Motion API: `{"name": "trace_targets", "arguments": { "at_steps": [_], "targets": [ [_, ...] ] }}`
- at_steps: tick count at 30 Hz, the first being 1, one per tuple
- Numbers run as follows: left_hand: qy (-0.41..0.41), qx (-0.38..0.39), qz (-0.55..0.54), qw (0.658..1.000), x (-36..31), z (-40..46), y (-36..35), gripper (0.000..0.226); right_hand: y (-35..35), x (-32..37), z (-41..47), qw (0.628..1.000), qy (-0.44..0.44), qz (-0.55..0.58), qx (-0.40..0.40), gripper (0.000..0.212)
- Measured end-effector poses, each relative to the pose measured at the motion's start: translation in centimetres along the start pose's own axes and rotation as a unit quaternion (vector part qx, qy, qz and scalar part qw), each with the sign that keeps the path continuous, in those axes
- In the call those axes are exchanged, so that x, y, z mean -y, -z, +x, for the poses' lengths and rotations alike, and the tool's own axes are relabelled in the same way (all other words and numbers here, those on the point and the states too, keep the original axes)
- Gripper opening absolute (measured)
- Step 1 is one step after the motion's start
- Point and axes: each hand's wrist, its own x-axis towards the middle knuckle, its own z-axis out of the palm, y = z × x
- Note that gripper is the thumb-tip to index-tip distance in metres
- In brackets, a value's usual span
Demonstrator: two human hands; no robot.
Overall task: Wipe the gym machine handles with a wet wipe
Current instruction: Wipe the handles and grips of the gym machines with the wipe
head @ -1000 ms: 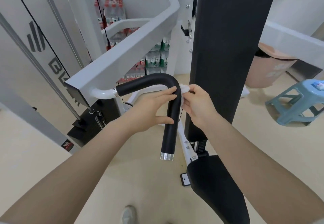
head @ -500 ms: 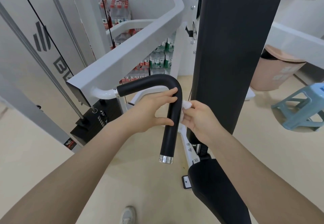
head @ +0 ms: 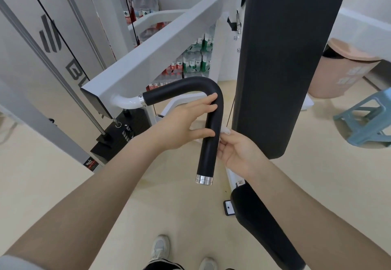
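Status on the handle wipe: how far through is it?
Done: nothing the frame can confirm; no wet sheen shows on the black foam-covered bent handle. In hand: the right hand pinches a white wet wipe against the handle's lower vertical run, while the left hand steadies it near the bend. Left: the stretch down to the silver end cap.

Black bent handle [head: 211, 134] hangs downward, white wet wipe [head: 225, 131] touching its right side.
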Motion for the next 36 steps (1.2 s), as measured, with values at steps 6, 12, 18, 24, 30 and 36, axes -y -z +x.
{"name": "trace_targets", "arguments": {
  "at_steps": [6, 12, 18, 24, 30, 36],
  "targets": [
    [-0.035, -0.033, 0.027, 0.999, 0.5, -0.6, 0.0, 0.046, -0.6, -1.7, -1.9, 0.997, -0.027, -0.071, -0.026, 0.026],
    [-0.024, -0.109, 0.061, 0.992, 3.3, -1.7, 1.5, 0.04, -2.9, -0.7, -0.7, 0.883, 0.233, -0.318, -0.257, 0.01],
    [0.062, -0.171, 0.165, 0.969, 5.8, -2.2, 3.5, 0.05, -5.3, -0.1, 0.3, 0.72, 0.386, -0.494, -0.298, 0.014],
    [0.078, -0.18, 0.228, 0.954, 8.9, -2.5, 5.7, 0.03, -8.8, 1.3, 4.0, 0.531, 0.42, -0.672, -0.302, 0.015],
    [0.021, -0.12, 0.166, 0.978, 10.2, -2.5, 7.2, 0.039, -11.5, 0.0, 7.2, 0.486, 0.421, -0.73, -0.232, 0.009],
    [0.024, -0.192, 0.25, 0.949, 11.8, -3.9, 7.3, 0.028, -14.5, -4.7, 9.0, 0.48, 0.417, -0.769, -0.064, 0.026]
  ]
}}
